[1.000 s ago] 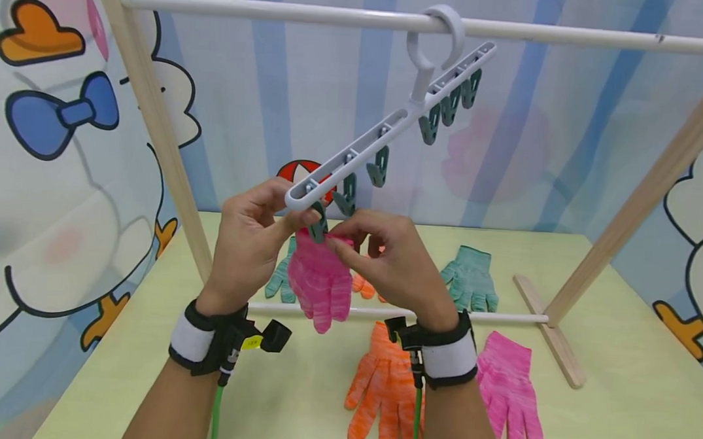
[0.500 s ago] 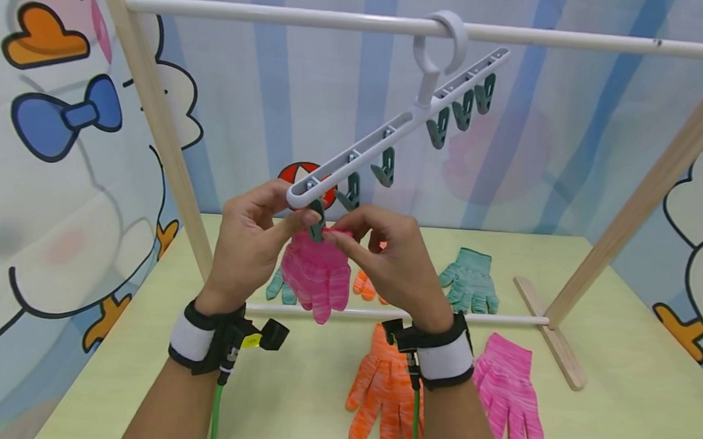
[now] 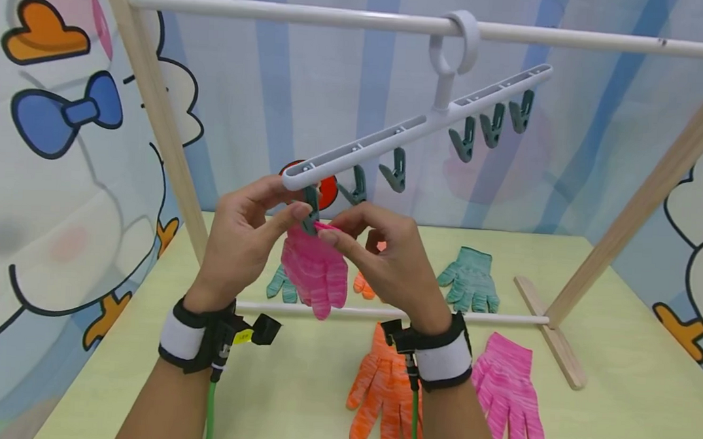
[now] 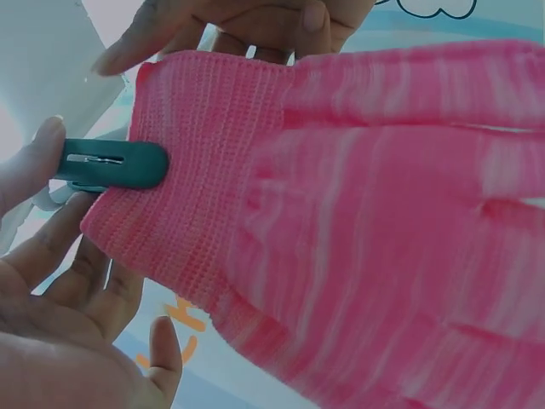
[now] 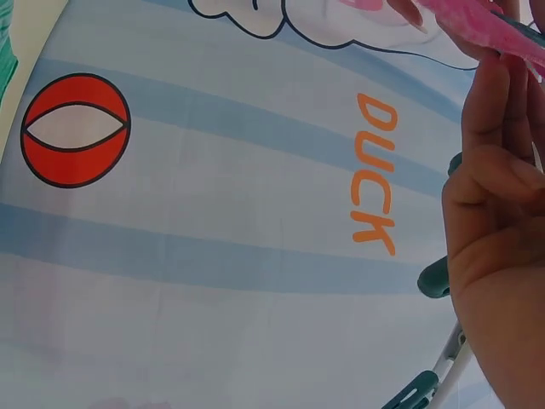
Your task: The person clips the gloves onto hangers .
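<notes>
A pink striped knit glove hangs fingers down below the left end of a grey clip hanger. My left hand pinches the end green clip between thumb and fingers. In the left wrist view this clip overlaps the edge of the glove's ribbed cuff. My right hand pinches the cuff just right of the clip, with a fold of pink knit between thumb and fingertips.
The hanger's hook sits over the white rail of a wooden-legged rack. Other green clips dangle unused along the bar. On the table lie an orange glove, another pink glove and a green glove; more gloves lie partly hidden behind my hands.
The hanger has turned, its right end swinging rightward and lower in view. My left hand has shifted slightly left with the clip. The held pink glove has risen a little.
</notes>
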`<state>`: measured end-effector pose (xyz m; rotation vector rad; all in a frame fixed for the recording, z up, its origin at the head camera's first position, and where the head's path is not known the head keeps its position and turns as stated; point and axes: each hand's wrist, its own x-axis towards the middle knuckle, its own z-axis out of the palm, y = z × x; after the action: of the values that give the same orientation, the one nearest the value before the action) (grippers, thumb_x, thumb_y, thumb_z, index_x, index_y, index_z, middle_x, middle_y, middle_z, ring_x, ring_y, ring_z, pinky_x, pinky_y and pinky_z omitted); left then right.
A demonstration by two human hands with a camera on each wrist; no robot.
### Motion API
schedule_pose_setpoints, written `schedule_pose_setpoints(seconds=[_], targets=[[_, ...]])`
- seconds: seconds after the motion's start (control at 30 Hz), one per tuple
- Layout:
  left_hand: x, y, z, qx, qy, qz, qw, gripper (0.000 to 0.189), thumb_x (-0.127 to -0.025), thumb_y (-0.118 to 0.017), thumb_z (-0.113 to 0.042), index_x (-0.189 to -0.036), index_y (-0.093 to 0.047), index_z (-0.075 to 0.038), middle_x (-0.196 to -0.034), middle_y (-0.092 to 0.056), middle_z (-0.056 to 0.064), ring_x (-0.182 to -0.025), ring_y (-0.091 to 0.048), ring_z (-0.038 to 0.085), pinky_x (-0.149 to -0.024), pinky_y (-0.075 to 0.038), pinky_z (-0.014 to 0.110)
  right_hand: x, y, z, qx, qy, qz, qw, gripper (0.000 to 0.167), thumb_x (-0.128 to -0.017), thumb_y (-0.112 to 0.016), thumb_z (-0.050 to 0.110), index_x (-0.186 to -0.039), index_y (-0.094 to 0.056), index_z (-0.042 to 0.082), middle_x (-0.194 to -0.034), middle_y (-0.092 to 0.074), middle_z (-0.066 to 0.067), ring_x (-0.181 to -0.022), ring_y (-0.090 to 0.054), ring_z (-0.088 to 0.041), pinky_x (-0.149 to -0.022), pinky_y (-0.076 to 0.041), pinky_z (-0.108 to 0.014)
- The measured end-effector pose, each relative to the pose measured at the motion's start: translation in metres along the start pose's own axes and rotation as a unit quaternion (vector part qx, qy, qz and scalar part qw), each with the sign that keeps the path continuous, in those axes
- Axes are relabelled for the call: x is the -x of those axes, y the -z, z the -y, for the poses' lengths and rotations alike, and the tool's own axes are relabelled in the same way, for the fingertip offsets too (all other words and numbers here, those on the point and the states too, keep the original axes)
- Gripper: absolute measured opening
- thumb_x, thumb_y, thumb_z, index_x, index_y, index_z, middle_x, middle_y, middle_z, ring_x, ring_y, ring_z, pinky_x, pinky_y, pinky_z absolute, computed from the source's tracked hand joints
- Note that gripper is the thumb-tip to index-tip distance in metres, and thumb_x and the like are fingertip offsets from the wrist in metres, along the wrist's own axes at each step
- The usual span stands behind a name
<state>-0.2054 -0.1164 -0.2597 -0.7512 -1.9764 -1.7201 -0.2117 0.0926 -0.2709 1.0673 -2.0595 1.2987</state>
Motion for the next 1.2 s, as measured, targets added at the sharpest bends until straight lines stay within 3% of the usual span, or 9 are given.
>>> schedule_pose_setpoints(seconds=[0.13, 0.27, 0.6, 1.03, 1.2], targets=[[0.000, 0.002, -0.002, -0.004, 0.007, -0.006, 0.9999, 0.038, -0.097, -0.068, -0.009, -0.135, -0.064, -0.004, -0.113, -0.071, -0.008, -0.123, -0.062, 0.019, -0.110, -0.046, 0.053, 0.001, 0.004, 0.000, -0.001, -0.003, 0.000, 1.0000, 0.022, -0.100, -0.066, 0.027, -0.103, -0.072, 0.006, -0.085, -0.071, -0.002, -0.074, -0.058, -0.010, -0.055, -0.042, -0.025], [0.000, 0.003, -0.003, -0.001, 0.009, -0.007, 0.9999, 0.037, -0.097, -0.068, -0.010, -0.134, -0.065, -0.004, -0.112, -0.072, -0.008, -0.122, -0.063, 0.020, -0.110, -0.046, 0.052, 0.003, 0.007, 0.001, 0.005, -0.007, 0.002, 1.0000, 0.018, -0.101, -0.065, 0.022, -0.102, -0.071, 0.006, -0.082, -0.069, -0.003, -0.072, -0.058, -0.010, -0.054, -0.042, -0.025], [0.000, 0.010, -0.002, 0.002, 0.010, -0.016, 0.9998, 0.036, -0.102, -0.063, -0.015, -0.137, -0.062, -0.006, -0.123, -0.070, -0.005, -0.125, -0.060, 0.021, -0.100, -0.053, 0.031, 0.006, 0.012, -0.002, 0.012, -0.010, 0.000, 0.9999, 0.016, -0.102, -0.063, 0.021, -0.096, -0.072, 0.008, -0.077, -0.068, -0.002, -0.068, -0.054, -0.011, -0.051, -0.040, -0.026], [0.001, 0.018, -0.003, 0.017, 0.007, -0.042, 0.9989, 0.041, -0.101, -0.063, -0.011, -0.142, -0.057, -0.013, -0.125, -0.070, -0.001, -0.123, -0.065, 0.020, -0.104, -0.051, 0.028, 0.011, 0.020, -0.006, 0.035, -0.012, -0.014, 0.9992, 0.017, -0.101, -0.063, 0.018, -0.091, -0.072, 0.009, -0.073, -0.067, 0.001, -0.069, -0.058, -0.010, -0.054, -0.041, -0.026], [0.000, 0.022, -0.004, 0.004, 0.009, -0.050, 0.9987, 0.041, -0.101, -0.064, -0.013, -0.141, -0.057, -0.015, -0.126, -0.070, -0.001, -0.126, -0.061, 0.022, -0.110, -0.047, 0.036, 0.013, 0.027, -0.008, 0.047, -0.022, -0.022, 0.9984, 0.013, -0.100, -0.063, 0.012, -0.092, -0.072, 0.009, -0.073, -0.067, 0.001, -0.070, -0.059, -0.010, -0.055, -0.041, -0.026]])
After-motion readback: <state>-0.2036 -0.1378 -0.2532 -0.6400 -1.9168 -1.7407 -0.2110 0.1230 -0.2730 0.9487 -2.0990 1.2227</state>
